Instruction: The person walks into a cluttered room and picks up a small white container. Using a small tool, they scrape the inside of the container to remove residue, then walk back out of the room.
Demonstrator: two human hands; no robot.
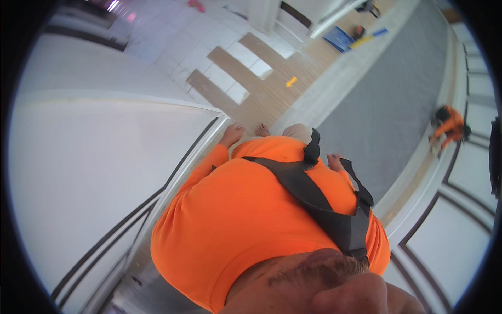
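I look straight down my own orange shirt (pixel 235 220), which is crossed by black harness straps (pixel 314 199). My left hand (pixel 231 134) hangs at my side with fingers apart and nothing in it, close to the corner of a white wall panel (pixel 104 167) with dark trim lines. My right hand (pixel 333 161) shows past the shirt on the other side. It is small and blurred, and nothing is visible in it. A bare foot (pixel 262 129) and a knee (pixel 298 131) show just beyond the shirt, above a wood-patterned floor (pixel 272 94).
A wide grey carpet strip (pixel 397 89) runs along the right, edged by a pale border. Another person in orange (pixel 449 128) crouches at its far side. White and brown floor tiles (pixel 230 68) lie ahead, with blue and yellow items (pixel 348 37) further off.
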